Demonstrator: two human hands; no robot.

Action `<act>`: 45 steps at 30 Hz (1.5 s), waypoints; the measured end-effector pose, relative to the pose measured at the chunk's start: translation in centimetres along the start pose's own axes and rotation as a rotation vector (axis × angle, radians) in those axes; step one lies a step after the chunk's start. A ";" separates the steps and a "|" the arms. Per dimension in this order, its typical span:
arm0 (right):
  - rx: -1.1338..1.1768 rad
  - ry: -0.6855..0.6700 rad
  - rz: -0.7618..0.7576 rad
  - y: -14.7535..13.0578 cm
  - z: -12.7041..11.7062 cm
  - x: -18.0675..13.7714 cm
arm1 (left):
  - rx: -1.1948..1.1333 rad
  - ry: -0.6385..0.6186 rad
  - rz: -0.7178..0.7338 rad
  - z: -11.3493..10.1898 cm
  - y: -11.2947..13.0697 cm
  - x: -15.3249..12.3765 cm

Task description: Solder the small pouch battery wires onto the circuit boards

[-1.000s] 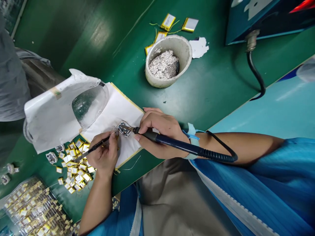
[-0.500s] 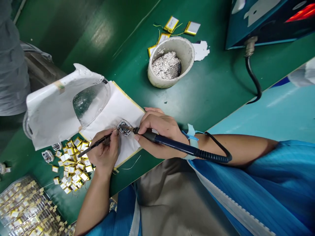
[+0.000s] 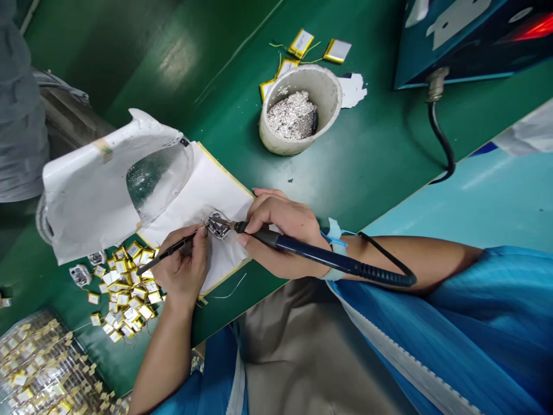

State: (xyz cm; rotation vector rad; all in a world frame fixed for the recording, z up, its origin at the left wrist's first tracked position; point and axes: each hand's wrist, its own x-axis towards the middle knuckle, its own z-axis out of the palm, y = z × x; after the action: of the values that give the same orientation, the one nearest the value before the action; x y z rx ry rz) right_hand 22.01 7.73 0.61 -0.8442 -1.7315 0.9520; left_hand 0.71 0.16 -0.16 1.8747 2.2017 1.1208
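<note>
Between fingertips of both hands, small metal-edged module (image 3: 217, 226) lay on white paper pad (image 3: 207, 184), both tool tips at it. Left hand (image 3: 181, 271) curled on pad, fingers (image 3: 196, 248) closed pen-style on slim black tool (image 3: 166, 252). Right hand (image 3: 280, 236) turned palm-down, fingers (image 3: 263, 210) wrapped firmly round soldering iron (image 3: 302, 251), blue wrist strap (image 3: 336, 245) just behind hand. Beyond left fingers, gold pouch cells (image 3: 125, 288) lay heaped; well past right fingers, white pot of silvery dross (image 3: 298, 109) stood on green table (image 3: 367, 167).
</note>
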 end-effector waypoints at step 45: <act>-0.056 0.218 -0.082 1.5 1.4 -0.9 | 0.633 -0.224 -0.133 -13.2 -15.0 10.5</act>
State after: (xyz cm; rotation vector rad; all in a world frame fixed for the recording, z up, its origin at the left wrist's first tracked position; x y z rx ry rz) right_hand 21.11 7.31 -1.44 -0.8724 -1.5979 0.7321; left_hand -20.91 2.72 5.76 1.8683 2.6852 0.1723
